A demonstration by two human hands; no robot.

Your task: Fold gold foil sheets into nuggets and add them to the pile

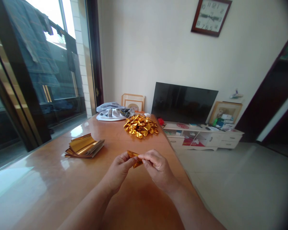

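Observation:
Between my two hands, just above the wooden table [48, 182], is a small folded piece of gold foil paper [132, 154]. My left hand [120, 169] pinches its left side between thumb and fingers. On its right side, the thumb and forefinger of my right hand [157, 166] are closed on the edge. Part of the foil paper is hidden behind the fingers. Beyond my hands lies a heap of folded gold foil pieces [140, 126]. To the left sits a stack of flat gold foil sheets [85, 146], its top sheet curling up.
Folded clothes [112, 111] lie at the table's far end, near leaning picture frames [133, 99]. Past the table's right edge, a television [183, 103] stands on a low white cabinet [207, 139]. A wall clock [211, 16] hangs above. Glass doors [55, 64] are at left.

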